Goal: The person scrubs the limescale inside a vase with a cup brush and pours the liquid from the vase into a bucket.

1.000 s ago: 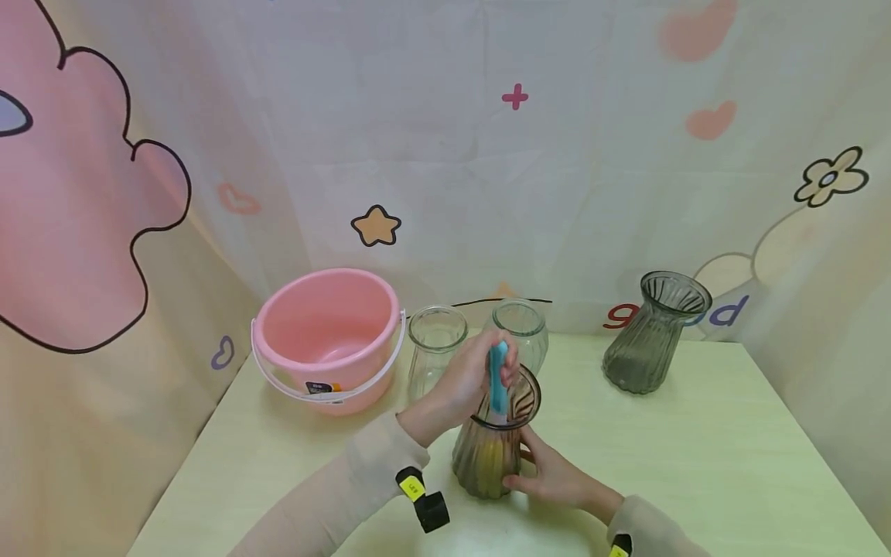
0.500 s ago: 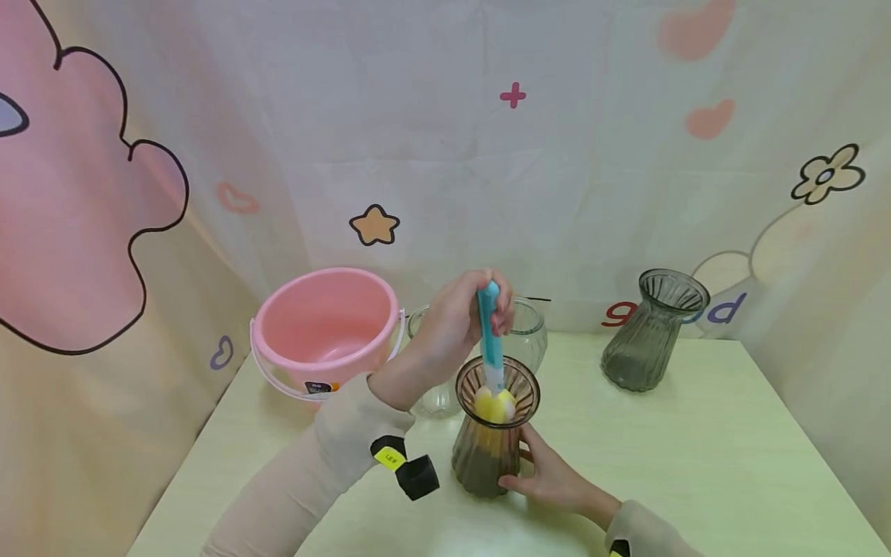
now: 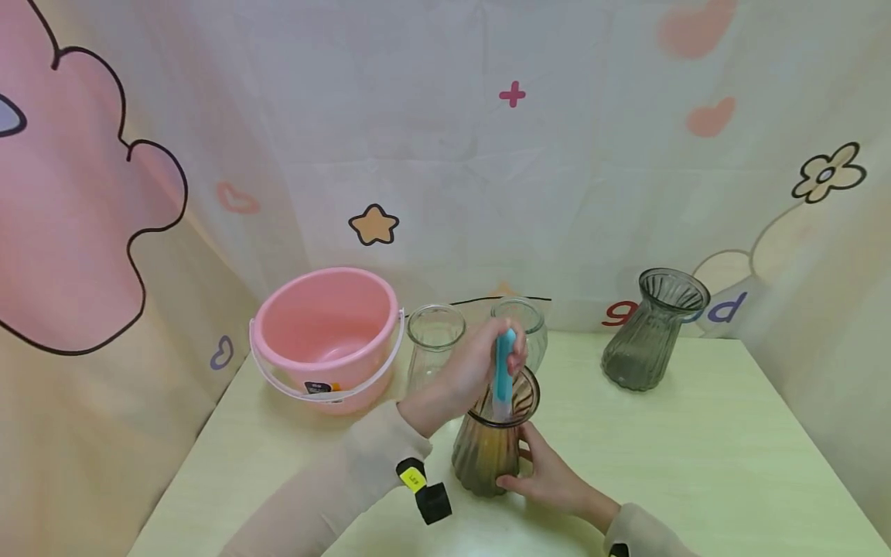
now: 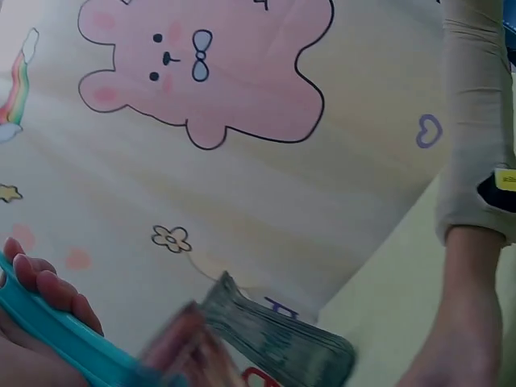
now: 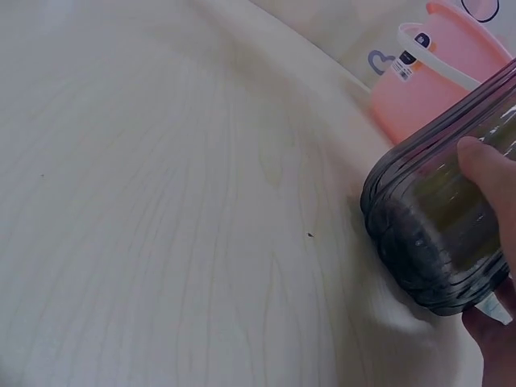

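A brown ribbed glass vase [image 3: 490, 445] stands upright near the table's front middle. My left hand [image 3: 480, 363] grips the blue handle of a bottle brush [image 3: 503, 371] that goes down into the vase mouth; its yellow sponge head shows dimly through the glass. The same blue brush handle [image 4: 64, 339] lies across my fingers [image 4: 48, 286] in the left wrist view. My right hand [image 3: 546, 472] holds the vase's lower body from the right. In the right wrist view the vase [image 5: 439, 234] fills the right side, with my thumb [image 5: 488, 165] on it.
A pink bucket [image 3: 327, 336] with a white handle stands at the back left. Two clear glass vases [image 3: 433, 340] [image 3: 524, 321] stand behind the brown one. A grey ribbed vase [image 3: 654, 329] is at the back right. A cartoon-print curtain [image 3: 445, 155] surrounds the pale table [image 3: 696, 449].
My left hand has pushed the brush back down into the vase after lifting it so the yellow sponge showed at the rim. My right hand has kept its hold on the vase.
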A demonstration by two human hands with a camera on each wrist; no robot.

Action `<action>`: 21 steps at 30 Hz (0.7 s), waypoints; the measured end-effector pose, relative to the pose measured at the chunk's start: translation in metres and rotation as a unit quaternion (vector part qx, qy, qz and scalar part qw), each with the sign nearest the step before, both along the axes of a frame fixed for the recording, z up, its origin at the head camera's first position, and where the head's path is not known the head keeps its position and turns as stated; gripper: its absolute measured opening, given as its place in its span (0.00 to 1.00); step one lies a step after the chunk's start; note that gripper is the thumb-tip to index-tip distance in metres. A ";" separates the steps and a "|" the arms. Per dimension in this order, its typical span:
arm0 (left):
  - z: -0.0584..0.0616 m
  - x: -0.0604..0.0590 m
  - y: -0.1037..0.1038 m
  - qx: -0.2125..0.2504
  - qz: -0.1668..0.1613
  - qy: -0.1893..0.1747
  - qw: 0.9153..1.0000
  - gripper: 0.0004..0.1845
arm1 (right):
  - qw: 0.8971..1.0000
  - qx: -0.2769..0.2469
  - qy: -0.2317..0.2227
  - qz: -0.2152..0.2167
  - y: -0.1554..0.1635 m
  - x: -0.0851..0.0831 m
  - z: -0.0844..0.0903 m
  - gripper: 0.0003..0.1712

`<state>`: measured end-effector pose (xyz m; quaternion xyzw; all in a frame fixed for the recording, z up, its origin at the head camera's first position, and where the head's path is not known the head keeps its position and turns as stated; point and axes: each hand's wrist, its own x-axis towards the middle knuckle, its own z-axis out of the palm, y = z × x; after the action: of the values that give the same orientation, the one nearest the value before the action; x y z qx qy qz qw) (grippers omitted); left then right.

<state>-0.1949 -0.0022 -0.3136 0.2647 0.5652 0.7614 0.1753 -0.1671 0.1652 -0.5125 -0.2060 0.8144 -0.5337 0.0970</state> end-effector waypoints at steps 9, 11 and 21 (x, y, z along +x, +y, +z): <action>-0.021 -0.002 0.005 -0.034 0.006 -0.009 0.999 0.18 | 1.000 -0.002 0.000 0.020 0.002 -0.001 0.002 0.54; -0.021 -0.002 0.005 -0.035 0.006 -0.008 0.999 0.18 | 0.999 0.004 -0.007 0.036 0.004 -0.001 0.004 0.55; -0.023 -0.002 0.003 -0.016 -0.010 -0.013 1.000 0.17 | 0.997 0.012 -0.026 0.072 0.010 -0.010 0.011 0.52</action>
<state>-0.1970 0.0011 -0.3365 0.2580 0.5722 0.7539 0.1942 -0.1770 0.1748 -0.5020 -0.2488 0.8011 -0.5205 0.1592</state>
